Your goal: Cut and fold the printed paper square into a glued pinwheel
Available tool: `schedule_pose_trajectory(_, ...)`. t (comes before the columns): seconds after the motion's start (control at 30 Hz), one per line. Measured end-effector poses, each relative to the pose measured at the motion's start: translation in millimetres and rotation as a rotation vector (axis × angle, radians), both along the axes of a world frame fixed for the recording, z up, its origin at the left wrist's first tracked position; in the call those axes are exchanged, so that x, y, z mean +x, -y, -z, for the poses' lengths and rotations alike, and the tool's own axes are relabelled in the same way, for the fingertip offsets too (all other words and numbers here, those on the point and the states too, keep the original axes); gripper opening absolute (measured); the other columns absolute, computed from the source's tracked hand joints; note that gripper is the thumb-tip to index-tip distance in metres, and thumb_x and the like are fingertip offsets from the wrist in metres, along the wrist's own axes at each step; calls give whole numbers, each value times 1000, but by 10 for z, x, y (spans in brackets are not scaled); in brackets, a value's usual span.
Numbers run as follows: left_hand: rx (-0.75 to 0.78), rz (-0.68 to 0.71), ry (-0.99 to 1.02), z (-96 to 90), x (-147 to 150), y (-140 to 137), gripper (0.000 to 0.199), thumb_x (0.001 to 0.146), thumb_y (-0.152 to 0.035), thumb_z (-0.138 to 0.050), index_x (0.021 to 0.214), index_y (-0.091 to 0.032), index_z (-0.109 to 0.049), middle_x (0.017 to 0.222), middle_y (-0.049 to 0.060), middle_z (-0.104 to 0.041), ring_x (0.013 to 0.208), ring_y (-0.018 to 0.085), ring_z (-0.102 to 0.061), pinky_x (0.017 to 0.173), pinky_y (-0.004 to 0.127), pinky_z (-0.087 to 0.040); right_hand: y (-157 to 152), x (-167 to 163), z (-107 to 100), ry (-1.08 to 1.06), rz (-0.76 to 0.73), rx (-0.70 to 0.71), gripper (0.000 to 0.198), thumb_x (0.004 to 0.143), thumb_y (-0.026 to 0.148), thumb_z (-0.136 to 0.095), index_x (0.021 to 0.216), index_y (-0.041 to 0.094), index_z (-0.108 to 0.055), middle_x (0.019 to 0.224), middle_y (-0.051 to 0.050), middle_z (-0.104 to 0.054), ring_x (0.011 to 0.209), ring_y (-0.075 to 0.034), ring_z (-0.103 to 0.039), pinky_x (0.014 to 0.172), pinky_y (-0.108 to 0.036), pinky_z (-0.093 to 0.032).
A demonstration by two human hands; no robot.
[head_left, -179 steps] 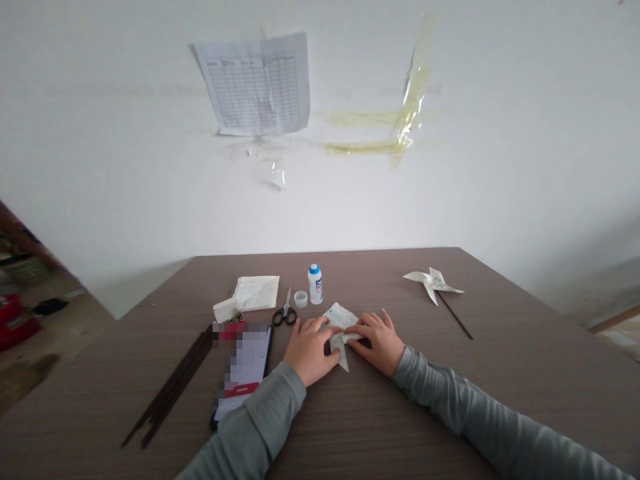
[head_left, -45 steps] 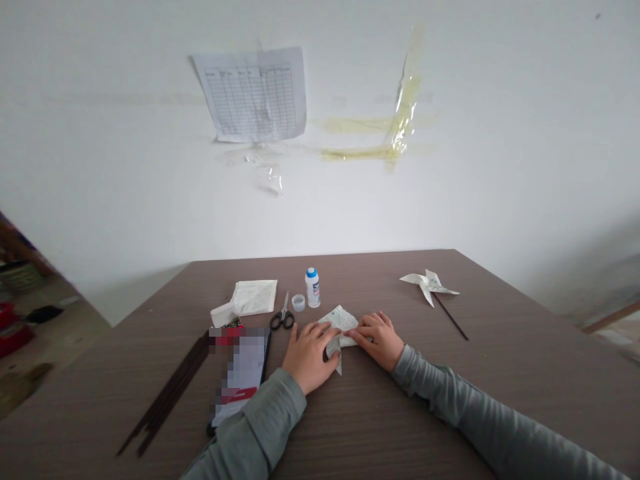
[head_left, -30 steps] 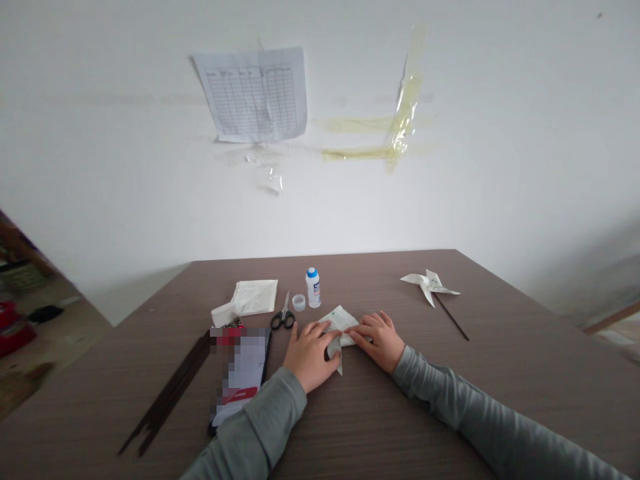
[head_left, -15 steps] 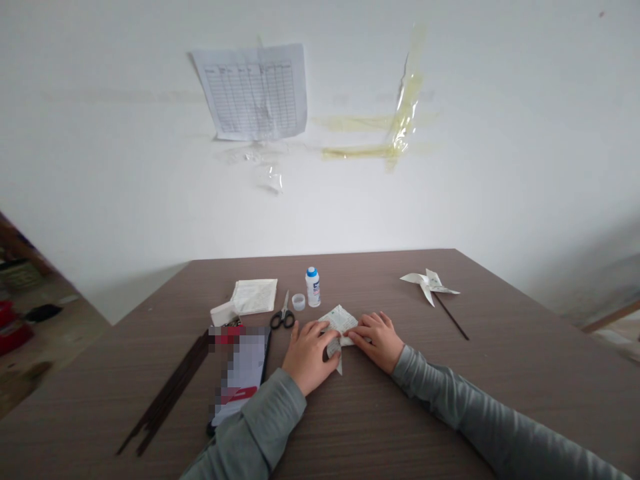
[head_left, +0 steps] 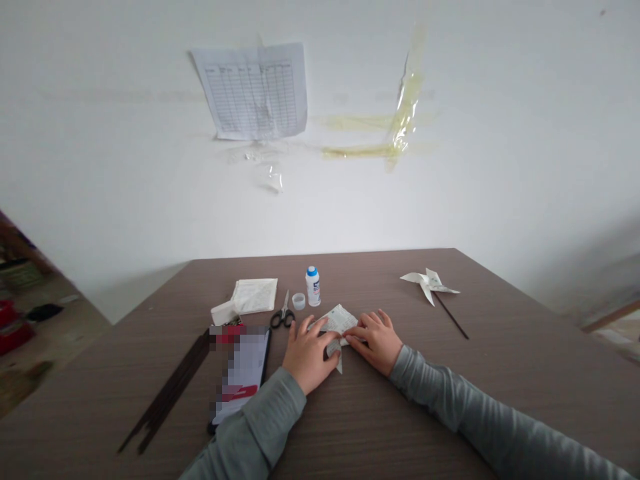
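A pale wall (head_left: 500, 173) fills most of the background, and on it hangs a printed sheet with a table of lines (head_left: 250, 90), with strips of yellowish, shiny tape (head_left: 406, 113) to the right of it. Below the wall stands a brown surface (head_left: 425, 407) with a fine wood grain. At the far left one sees a piece of floor (head_left: 65, 333) with a red object (head_left: 13, 327), too blurred to name. On the surface, near the middle, lies a folded printed paper (head_left: 340, 318), and both hands are on it. The left hand (head_left: 309, 357) lies over its left part with the fingers spread and not closed. The right hand (head_left: 376, 340) touches its right side with bent fingers; whether they pinch it, I cannot tell. Behind the paper, a white bottle with a blue top (head_left: 313, 290) stands upright, just beside a small clear cap (head_left: 299, 302) and scissors (head_left: 284, 310). Further left are a flat stack of paper (head_left: 256, 297), a phone (head_left: 250, 360) and several dark sticks (head_left: 173, 387). Well apart, to the right, a paper pinwheel (head_left: 429, 285) rests with its thin dark stick (head_left: 453, 317).
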State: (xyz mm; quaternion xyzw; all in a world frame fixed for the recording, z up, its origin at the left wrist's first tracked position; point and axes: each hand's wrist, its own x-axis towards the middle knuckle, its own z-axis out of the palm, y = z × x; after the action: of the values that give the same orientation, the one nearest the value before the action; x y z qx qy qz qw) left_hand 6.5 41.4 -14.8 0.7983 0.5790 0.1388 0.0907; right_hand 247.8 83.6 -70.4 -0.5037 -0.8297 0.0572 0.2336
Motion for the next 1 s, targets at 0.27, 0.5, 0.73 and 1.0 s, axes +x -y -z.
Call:
schedule_pose_trajectory(0.27,-29,-31,24,-55,18,8,39,107,-27,-96,145,-37,-101,190,14,-76,183,58,-62,155,91,-41,-112,77,72,-69,-5,-24,42,129,51,-64,119,50,-104,113,-9,-94,122,-40,-91,134,-71,-68)
schedule_pose_trajectory(0.5,-28,-54,3,2,3,-27,52,106,-33,-99,158,-37,-95,194,17,-70,183,55,-61,154,88,-45,-96,78,82,-73,15,-3,32,126,47,-73,116,50,-104,111,-7,-94,121,-39,-92,137,-72,-65)
schedule_pose_trajectory(0.73,-11,-27,5,35,-7,-25,45,110,-32,-95,154,-39,-98,195,15,-70,182,56,-61,154,90,-44,-58,55,73,-54,-14,18,34,126,52,-71,123,51,-105,116,-10,-94,120,-41,-91,140,-77,-62)
schedule_pose_trajectory(1.0,-51,-54,-34,-68,36,20,44,111,-32,-96,154,-40,-99,198,13,-68,186,55,-58,156,91,-38,-95,45,137,-44,-26,75,34,126,60,-72,118,53,-104,111,-10,-92,117,-41,-90,138,-78,-64)
